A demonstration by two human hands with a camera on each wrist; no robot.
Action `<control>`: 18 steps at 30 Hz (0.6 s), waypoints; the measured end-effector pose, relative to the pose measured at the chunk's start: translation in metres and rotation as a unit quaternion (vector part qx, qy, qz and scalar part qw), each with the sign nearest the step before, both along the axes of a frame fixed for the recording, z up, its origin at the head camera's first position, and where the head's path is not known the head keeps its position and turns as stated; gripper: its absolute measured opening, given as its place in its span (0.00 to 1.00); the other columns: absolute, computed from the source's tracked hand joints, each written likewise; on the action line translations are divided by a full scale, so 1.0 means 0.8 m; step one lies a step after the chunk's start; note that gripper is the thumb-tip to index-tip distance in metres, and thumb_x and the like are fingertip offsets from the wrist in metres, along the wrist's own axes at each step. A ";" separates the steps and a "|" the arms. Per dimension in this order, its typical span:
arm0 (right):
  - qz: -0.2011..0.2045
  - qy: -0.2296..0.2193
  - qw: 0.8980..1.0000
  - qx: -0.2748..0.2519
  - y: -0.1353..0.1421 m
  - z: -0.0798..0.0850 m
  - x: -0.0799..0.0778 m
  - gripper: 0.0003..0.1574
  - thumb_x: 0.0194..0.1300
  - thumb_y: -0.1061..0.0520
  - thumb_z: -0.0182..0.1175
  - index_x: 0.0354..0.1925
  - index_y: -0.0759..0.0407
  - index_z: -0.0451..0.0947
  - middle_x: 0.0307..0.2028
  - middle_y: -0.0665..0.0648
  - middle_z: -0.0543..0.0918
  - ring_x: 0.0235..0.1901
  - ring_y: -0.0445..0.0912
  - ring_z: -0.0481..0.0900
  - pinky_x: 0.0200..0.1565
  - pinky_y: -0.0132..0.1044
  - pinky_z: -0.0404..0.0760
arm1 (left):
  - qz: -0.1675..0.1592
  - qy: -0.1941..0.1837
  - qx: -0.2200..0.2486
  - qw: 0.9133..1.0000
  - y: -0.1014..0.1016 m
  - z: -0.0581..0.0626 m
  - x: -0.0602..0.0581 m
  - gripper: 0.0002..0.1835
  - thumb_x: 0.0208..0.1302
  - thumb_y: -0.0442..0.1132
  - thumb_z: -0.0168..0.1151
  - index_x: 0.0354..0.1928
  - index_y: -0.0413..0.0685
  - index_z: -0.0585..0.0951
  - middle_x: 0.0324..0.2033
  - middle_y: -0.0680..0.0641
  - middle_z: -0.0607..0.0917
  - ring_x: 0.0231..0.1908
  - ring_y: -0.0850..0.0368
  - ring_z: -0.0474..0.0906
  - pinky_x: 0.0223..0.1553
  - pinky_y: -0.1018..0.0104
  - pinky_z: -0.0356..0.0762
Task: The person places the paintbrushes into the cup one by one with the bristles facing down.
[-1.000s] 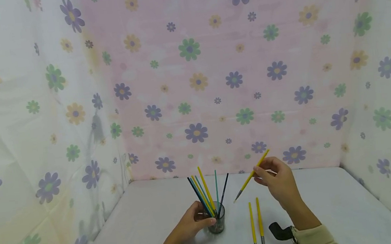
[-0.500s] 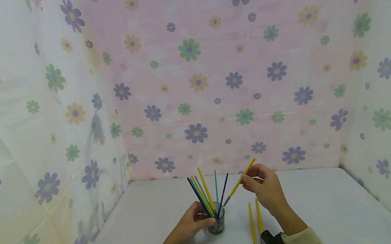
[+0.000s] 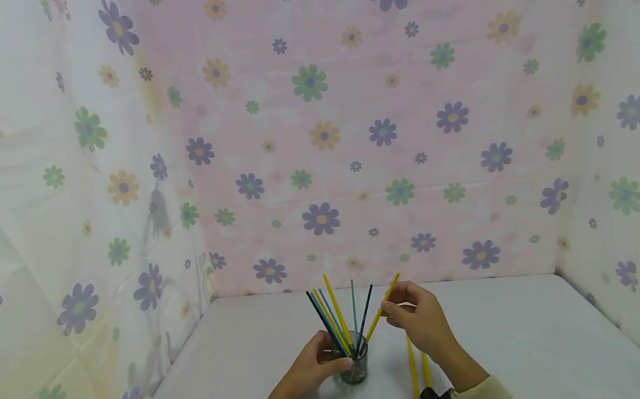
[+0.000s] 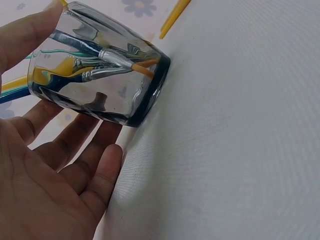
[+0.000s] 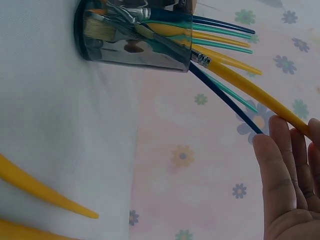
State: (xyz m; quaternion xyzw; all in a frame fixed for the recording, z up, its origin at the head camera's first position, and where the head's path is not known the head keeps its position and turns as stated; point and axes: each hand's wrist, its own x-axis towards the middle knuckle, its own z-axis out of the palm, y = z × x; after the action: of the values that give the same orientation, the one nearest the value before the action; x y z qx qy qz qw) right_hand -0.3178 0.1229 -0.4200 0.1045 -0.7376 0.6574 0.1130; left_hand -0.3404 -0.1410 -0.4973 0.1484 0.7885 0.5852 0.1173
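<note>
My left hand (image 3: 312, 364) holds the side of a clear drinking glass (image 3: 356, 373), thumb on the near side and fingers behind. The glass stands upright on the table with several blue, teal and yellow paintbrushes (image 3: 339, 311) leaning in it, bristles down. Between thumb and fingers, my right hand (image 3: 422, 319) pinches a yellow paintbrush (image 5: 250, 92) by its handle, at the right of the glass. Its metal collar is at the glass rim and its bristle end reaches inside, as the right wrist view shows.
Two more yellow paintbrushes lie on the white table (image 3: 534, 339) below my right hand; the left one (image 3: 412, 365) and the right one (image 3: 426, 370) are partly covered by the hand and wrist mount. Flowered cloth (image 3: 345, 106) walls off the back and both sides.
My right hand has moved left and down with the yellow paintbrush, whose bristle end has gone from beside the glass to inside its rim. The left hand has stayed on the glass.
</note>
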 end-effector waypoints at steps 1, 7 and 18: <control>0.003 0.000 1.000 -0.001 -0.001 -0.001 0.000 0.14 0.69 0.58 0.69 0.50 0.58 0.80 0.45 0.60 0.85 0.43 0.50 0.90 0.44 0.38 0.89 | 0.001 0.000 0.001 1.000 0.000 0.000 0.000 0.29 0.62 0.52 0.75 0.58 0.47 0.74 0.54 0.48 0.84 0.55 0.51 0.82 0.59 0.46 0.81; 0.009 -0.014 1.000 0.002 -0.007 -0.006 -0.002 0.13 0.69 0.59 0.69 0.50 0.58 0.81 0.44 0.60 0.85 0.42 0.50 0.90 0.43 0.38 0.89 | -0.003 0.002 0.009 1.000 0.000 -0.001 0.000 0.28 0.63 0.50 0.75 0.58 0.46 0.74 0.54 0.47 0.84 0.55 0.51 0.82 0.59 0.47 0.81; 0.010 -0.034 0.998 0.045 -0.016 -0.017 -0.004 0.14 0.69 0.59 0.69 0.50 0.60 0.80 0.43 0.58 0.85 0.41 0.48 0.89 0.42 0.39 0.90 | -0.002 0.007 0.010 1.000 0.002 0.002 0.003 0.27 0.64 0.49 0.74 0.58 0.45 0.74 0.53 0.47 0.84 0.55 0.50 0.82 0.60 0.46 0.80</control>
State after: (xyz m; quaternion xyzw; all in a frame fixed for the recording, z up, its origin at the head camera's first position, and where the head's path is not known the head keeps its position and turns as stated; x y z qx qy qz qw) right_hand -0.3212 0.1099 -0.4338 0.0945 -0.7688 0.6278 0.0759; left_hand -0.3379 -0.1392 -0.4960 0.1552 0.7834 0.5914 0.1112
